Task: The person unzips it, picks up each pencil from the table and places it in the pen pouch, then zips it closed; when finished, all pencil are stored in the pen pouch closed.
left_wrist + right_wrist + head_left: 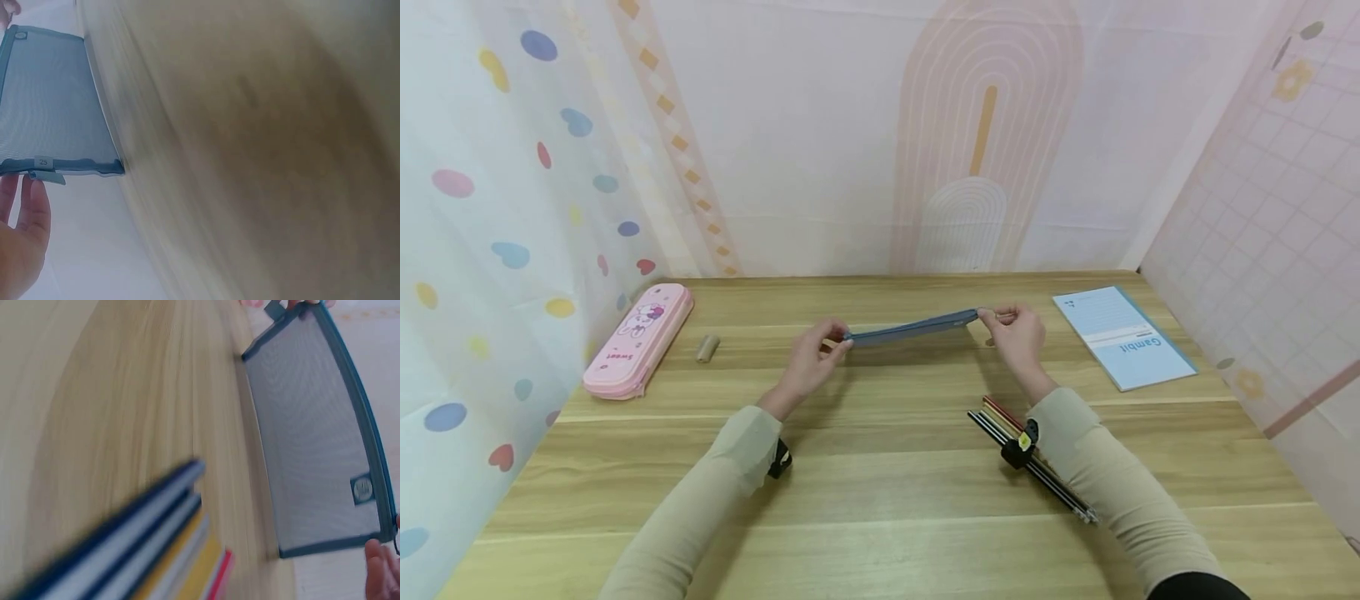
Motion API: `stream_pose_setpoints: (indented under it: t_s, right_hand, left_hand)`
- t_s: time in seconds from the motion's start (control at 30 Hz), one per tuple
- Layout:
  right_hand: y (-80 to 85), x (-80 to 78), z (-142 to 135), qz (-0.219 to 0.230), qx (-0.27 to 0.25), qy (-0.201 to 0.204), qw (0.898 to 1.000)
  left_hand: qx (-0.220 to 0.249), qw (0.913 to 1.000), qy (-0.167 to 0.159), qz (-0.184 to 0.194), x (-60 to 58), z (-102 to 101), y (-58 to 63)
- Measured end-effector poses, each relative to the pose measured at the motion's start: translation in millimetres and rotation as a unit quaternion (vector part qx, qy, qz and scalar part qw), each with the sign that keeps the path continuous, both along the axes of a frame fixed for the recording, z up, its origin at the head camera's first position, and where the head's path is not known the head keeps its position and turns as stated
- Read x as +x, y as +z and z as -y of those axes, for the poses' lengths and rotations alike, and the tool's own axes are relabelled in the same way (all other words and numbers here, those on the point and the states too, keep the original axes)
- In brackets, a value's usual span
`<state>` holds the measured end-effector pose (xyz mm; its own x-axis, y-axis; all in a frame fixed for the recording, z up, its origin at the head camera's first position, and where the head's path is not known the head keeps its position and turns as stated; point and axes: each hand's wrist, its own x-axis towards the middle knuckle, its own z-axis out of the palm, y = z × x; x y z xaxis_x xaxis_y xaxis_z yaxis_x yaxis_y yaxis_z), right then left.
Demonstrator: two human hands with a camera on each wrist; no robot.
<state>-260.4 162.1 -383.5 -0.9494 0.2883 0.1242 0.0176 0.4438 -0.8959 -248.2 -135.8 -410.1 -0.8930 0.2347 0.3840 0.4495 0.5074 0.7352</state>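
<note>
A blue-grey mesh zip pouch is held up between both hands, seen nearly edge-on in the head view. My left hand pinches its left end, beside a small tab marked 25 in the left wrist view. At the other end, my right hand pinches the upper corner. Through the right wrist view, the sheer mesh face of the pouch shows, with dark blue edging and a small square label. Its lower edge hangs close to the tabletop; whether it touches, I cannot tell.
Several pencils lie in a bunch beneath the right wrist. A pink pencil case and a small beige cylinder sit on the left. To the right lies a light blue notebook. Patterned curtains border the wooden table.
</note>
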Motion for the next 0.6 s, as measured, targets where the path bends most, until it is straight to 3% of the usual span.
stream_pose_setpoints:
  t_s: [0.1, 0.27, 0.43, 0.6]
  right_hand:
    - [-0.4, 2.5, 5.7, 0.069, -0.065, 0.017, 0.995]
    - [-0.1, 8.5, 24.5, 0.147, -0.157, 0.073, 0.974]
    - [3.8, 15.1, 45.4, 0.169, -0.204, 0.117, 0.957]
    - [7.5, 19.4, 57.6, 0.165, -0.230, 0.104, 0.953]
  left_hand:
    - [-0.009, 0.9999, -0.006, -0.002, 2.3, -3.2, -0.9]
    - [-0.027, 0.9991, -0.031, -0.002, 6.7, -14.9, -1.1]
    - [-0.057, 0.9958, -0.066, -0.028, 12.7, -26.7, 0.4]
    - [-0.088, 0.9916, -0.066, -0.069, 17.2, -32.4, 1.7]
